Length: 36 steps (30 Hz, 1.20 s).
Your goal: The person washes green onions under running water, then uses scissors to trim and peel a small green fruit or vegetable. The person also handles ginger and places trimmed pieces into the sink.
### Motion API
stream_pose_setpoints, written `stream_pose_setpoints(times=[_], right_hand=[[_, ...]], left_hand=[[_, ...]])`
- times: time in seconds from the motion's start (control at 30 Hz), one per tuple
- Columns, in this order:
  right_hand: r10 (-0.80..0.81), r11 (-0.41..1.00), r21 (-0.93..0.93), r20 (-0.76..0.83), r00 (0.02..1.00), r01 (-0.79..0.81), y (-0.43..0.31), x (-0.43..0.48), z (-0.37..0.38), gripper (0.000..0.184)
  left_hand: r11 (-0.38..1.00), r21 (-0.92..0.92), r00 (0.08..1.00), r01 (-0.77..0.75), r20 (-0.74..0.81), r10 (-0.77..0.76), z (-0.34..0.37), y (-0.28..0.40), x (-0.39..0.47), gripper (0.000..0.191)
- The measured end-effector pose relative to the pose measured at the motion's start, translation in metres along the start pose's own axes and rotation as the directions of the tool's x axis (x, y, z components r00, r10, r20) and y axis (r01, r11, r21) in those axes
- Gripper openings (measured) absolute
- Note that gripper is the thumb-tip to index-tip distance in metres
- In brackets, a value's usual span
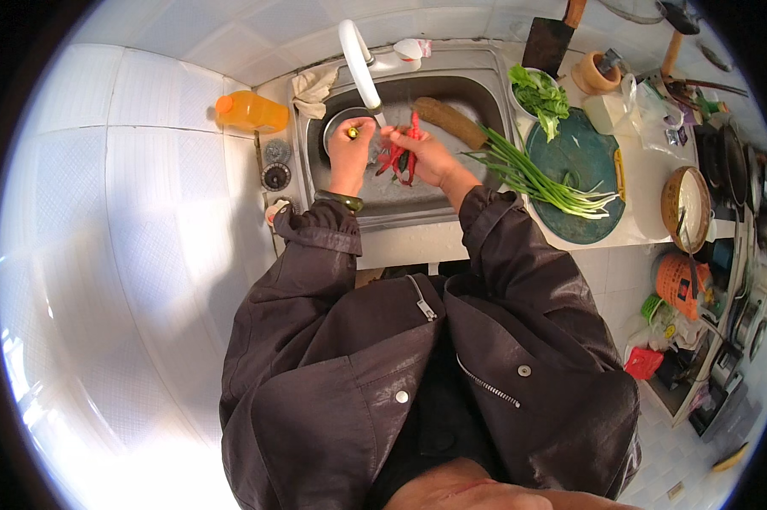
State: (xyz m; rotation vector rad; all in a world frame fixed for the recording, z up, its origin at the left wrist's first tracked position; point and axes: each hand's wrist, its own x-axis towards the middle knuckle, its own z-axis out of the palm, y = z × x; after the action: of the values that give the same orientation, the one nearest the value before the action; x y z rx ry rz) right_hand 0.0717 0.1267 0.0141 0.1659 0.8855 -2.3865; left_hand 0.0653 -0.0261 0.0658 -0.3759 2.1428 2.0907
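Observation:
Over the steel sink (434, 197), my right hand (431, 153) grips a bunch of red chili peppers (397, 162) close under the white faucet (358, 64), with water running. My left hand (351, 153) is curled beside them, a ring on one finger and a bangle on the wrist; whether its fingers hold anything cannot be made out. A round metal bowl (330, 132) lies partly hidden behind the left hand. A long brown root vegetable (450, 121) rests in the basin. Green onions (549, 182) reach from the sink's right edge onto a round green cutting board (542, 223).
Left of the sink stand an orange bottle (252, 111) and a black drain strainer (275, 176). A cloth (313, 92) lies on the sink's corner. To the right are a bowl of leafy greens (539, 95), a cleaver (547, 48), a wooden mortar (595, 75) and a brown bowl (670, 207).

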Motion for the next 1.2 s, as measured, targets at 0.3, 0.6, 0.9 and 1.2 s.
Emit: stream_pose_setpoints(times=[0.3, 0.6, 0.9, 1.2], right_hand=[[0.028, 0.995, 0.088, 0.086, 0.996, -0.035, -0.023, -0.017, -0.001, 0.036], [-0.109, 0.924, -0.382, -0.323, 0.94, -0.024, -0.026, -0.027, -0.038, 0.027], [-0.095, 0.815, -0.576, -0.235, 0.967, -0.06, -0.033, -0.032, -0.007, 0.021], [-0.021, 0.752, -0.649, -0.197, 0.98, -0.115, -0.032, -0.03, -0.016, 0.019]], left_hand=[[0.968, 0.077, 0.86, 0.24, 0.446, -0.249, 0.004, -0.005, 0.004, 0.016], [0.934, -0.128, 0.908, 0.333, 0.31, -0.281, -0.001, 0.001, 0.02, 0.013], [0.843, -0.188, 0.841, 0.503, 0.329, -0.429, 0.007, -0.011, 0.019, 0.012], [0.835, -0.215, 0.823, 0.506, 0.409, -0.394, 0.005, -0.008, 0.015, 0.016]])
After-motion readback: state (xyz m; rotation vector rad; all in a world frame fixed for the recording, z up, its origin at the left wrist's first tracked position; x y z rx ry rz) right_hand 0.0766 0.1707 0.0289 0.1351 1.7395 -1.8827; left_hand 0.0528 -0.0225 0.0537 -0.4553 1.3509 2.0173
